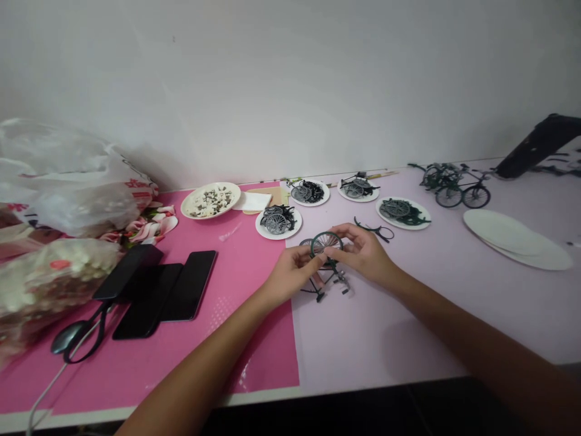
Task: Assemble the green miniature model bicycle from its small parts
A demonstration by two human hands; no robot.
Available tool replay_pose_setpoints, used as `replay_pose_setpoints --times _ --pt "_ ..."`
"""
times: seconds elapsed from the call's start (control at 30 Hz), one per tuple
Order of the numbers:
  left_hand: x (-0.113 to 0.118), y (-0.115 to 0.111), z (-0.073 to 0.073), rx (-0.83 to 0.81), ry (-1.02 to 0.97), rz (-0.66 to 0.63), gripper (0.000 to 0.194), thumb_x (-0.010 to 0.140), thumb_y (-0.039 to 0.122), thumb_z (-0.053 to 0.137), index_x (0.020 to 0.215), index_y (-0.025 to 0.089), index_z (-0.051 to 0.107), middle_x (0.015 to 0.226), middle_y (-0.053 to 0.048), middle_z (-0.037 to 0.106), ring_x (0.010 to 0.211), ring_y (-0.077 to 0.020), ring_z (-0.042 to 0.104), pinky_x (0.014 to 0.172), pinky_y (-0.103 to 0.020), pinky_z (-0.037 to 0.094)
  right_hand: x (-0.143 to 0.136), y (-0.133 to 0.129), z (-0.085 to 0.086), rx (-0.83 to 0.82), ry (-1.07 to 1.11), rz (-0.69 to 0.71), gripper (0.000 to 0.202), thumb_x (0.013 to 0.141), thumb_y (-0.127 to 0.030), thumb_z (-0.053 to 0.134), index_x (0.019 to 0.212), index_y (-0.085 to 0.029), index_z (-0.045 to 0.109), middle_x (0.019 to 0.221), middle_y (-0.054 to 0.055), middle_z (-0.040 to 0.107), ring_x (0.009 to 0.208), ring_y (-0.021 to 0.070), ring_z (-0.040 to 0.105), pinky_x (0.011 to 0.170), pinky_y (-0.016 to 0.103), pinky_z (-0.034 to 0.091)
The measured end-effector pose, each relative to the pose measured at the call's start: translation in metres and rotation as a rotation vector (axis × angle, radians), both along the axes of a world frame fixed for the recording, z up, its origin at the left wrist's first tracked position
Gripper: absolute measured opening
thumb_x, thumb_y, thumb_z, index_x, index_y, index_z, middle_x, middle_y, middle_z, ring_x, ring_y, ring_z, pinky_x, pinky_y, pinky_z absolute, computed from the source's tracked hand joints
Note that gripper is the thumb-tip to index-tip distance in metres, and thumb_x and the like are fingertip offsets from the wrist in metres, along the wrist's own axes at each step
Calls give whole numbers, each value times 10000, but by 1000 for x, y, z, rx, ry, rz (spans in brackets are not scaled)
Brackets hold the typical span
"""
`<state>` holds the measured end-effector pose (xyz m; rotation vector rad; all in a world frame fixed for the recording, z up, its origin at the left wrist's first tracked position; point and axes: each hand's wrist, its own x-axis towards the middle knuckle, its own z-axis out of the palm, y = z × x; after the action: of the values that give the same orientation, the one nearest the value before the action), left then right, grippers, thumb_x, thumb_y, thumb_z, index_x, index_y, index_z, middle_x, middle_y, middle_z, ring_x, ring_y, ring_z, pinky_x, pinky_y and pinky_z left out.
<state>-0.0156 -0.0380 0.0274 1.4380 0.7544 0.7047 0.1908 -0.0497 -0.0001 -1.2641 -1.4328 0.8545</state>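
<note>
Between my two hands is a small model bicycle, tilted upside down near the seam of the pink and lilac table coverings. Its dark green wheel points upward, with a second wheel partly hidden behind my fingers. My left hand pinches the bicycle at the wheel's left side. From the right, my right hand grips it with thumb and fingers near the wheel. The handlebar and other thin parts hang below my fingertips. Just behind my right hand lies a loose dark curved part with a ring.
Plates of dark bicycle parts stand behind my hands. Assembled model bicycles and stacked white plates are at right. Left are black phones, plastic bags, a cable and a bowl of small pieces. A wall rises behind.
</note>
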Motion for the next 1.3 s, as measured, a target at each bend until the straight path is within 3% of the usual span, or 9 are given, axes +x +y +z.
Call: replay_pose_setpoints --times 0.2,0.37,0.53,0.67,0.87,0.97,1.17,1.3 --pt "0 5 -3 -59 -22 -16 349 901 466 757 983 129 713 836 -52 749 531 -142 692 552 -249 531 2 0 0 -16 -2 62 467 804 -548 843 1151 -249 751 1188 95 743 1026 275 715 862 430 610" --pt "0 7 -3 -84 6 -48 390 877 516 766 913 138 677 825 -50 737 482 -137 667 487 -236 459 3 0 4 43 -76 113 367 921 -571 720 1120 -269 773 1168 79 750 1098 275 703 910 429 585" --pt "-2 10 -3 -94 -16 0 401 908 537 719 972 155 613 857 -63 759 514 -146 693 491 -230 437 19 7 11 98 -138 -63 305 976 -540 651 1092 -278 756 1125 61 759 1020 255 699 895 424 562" --pt "-6 16 -5 -148 -28 63 386 955 540 651 1078 202 512 997 -103 791 594 -193 754 466 -227 431 47 16 17 280 -282 -248 237 978 -465 639 1042 -265 747 1129 78 725 1024 264 673 842 414 561" --pt "-13 29 -8 -139 -93 174 338 983 502 634 1037 216 461 946 -98 796 620 -197 763 459 -206 384 79 31 13 367 -536 -345 167 971 -395 629 996 -278 746 1080 97 695 1130 334 587 946 517 510" --pt "-18 34 -6 -131 -133 244 321 993 482 636 1049 202 488 965 -112 797 630 -190 759 476 -215 402 83 32 8 276 -625 -253 190 967 -428 650 965 -278 765 1048 100 714 1152 361 553 977 557 477" --pt "-27 44 6 -166 -242 306 278 1012 374 612 1173 150 575 1022 -134 793 648 -184 749 600 -277 526 90 32 3 106 -695 35 210 957 -441 675 921 -279 805 953 82 751 1047 333 592 904 499 486" --pt "-30 51 6 -130 -247 429 235 995 370 635 1061 148 598 867 -82 772 576 -141 684 527 -239 445 94 35 0 105 -723 99 226 962 -440 660 915 -287 820 960 80 744 1045 320 604 928 494 495"
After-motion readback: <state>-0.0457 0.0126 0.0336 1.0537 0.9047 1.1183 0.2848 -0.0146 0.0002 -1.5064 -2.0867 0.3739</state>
